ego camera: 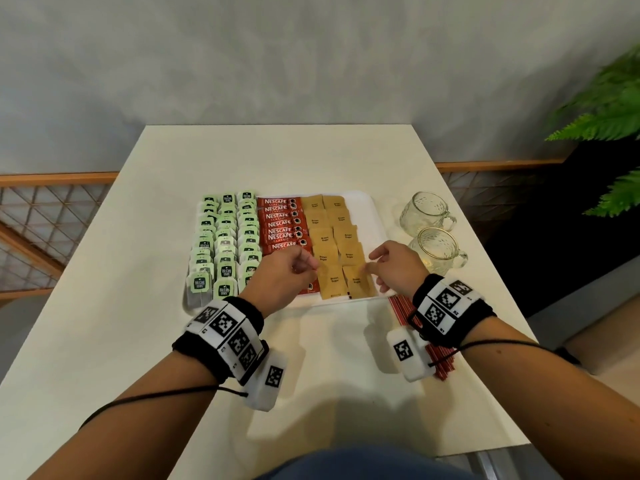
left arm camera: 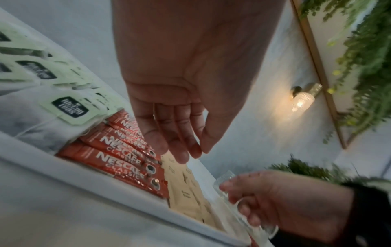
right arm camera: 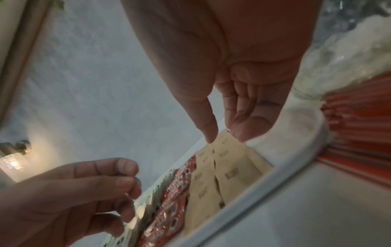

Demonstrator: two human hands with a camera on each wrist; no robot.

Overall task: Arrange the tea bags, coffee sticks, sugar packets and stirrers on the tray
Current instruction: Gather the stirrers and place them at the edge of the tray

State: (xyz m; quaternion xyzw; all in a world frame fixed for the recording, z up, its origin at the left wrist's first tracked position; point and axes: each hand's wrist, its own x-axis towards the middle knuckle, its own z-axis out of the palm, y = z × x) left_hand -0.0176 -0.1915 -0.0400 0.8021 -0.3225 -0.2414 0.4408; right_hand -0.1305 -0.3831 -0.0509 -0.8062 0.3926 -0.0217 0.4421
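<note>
Head view: both hands, left hand (ego camera: 281,271) and right hand (ego camera: 398,263), are held loose and empty; sugar packets (ego camera: 332,277) beneath could be nudged askew.

White table (ego camera: 284,161) bears: a white tray (ego camera: 375,216), two glass cups (ego camera: 425,212) right of it, red stirrers (ego camera: 403,308) near front-right corner.
</note>
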